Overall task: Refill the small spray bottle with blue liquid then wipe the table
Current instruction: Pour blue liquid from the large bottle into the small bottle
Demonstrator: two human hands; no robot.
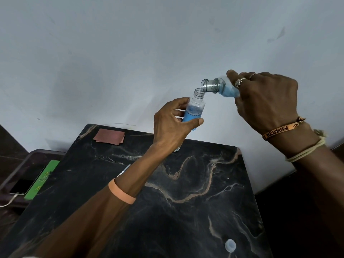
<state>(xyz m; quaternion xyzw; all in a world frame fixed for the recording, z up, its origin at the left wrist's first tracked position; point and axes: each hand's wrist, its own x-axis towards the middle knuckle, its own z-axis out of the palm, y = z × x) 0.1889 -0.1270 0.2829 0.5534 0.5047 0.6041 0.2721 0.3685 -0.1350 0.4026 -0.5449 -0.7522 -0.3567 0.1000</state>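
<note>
My left hand (170, 125) grips the small clear spray bottle (194, 110) upright above the far edge of the black marble table (195, 211); its neck is uncapped and blue liquid fills it to more than half. My right hand (266, 101) holds a larger clear bottle (219, 88) tipped to the left, mouth touching the small bottle's rim, with blue liquid in its lower side. A pinkish-brown cloth (109, 136) lies flat at the table's far left corner. A pale blue cap (230, 245) sits near the front edge.
A white wall stands right behind the table. Left of the table, a lower dark surface holds a phone (22, 186) with a white cable and a green card (41, 180). A small white piece (124, 171) shows beside my left forearm.
</note>
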